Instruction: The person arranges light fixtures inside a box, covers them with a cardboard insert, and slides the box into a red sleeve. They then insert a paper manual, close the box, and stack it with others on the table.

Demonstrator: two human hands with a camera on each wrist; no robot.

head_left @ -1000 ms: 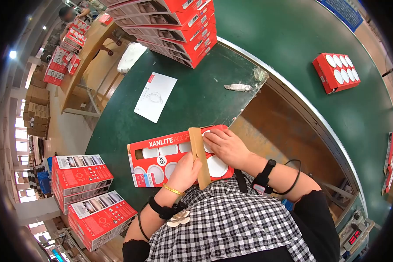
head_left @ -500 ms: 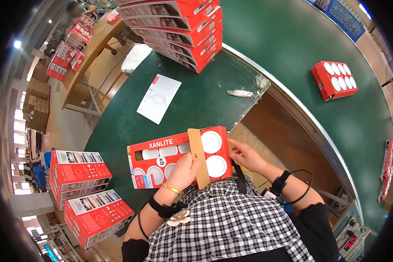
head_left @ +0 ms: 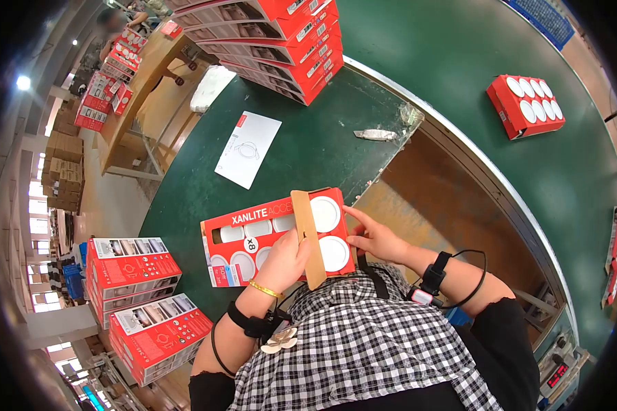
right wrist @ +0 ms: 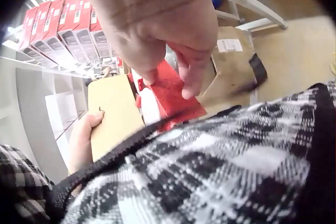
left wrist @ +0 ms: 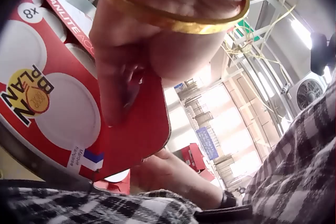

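Observation:
A red XANLITE carton [head_left: 252,244] lies slanted across the table edge in front of the person, white round lamps showing through its cut-outs. Its lid flap [head_left: 306,218] stands raised, brown inside outward, leaving two white round lamps [head_left: 326,214] exposed at the right end. My left hand [head_left: 279,264] grips this flap; in the right wrist view, the left thumb [right wrist: 95,118] presses its brown face. At the carton's right end, my right hand [head_left: 377,236] touches the red end panel [right wrist: 176,95] with thumb and index finger spread apart.
A tall stack of red cartons [head_left: 281,65] stands at the back. Two more cartons [head_left: 159,335] are at left. A printed sheet [head_left: 248,149] and a cutter-like tool [head_left: 376,135] lie on the green table [head_left: 192,198]. Another lamp carton [head_left: 526,106] sits on the right-hand surface.
The right hand left the exposed lamps, moved off the carton's right end, then came back to touch that end. The left hand keeps holding the flap; the carton has shifted slightly.

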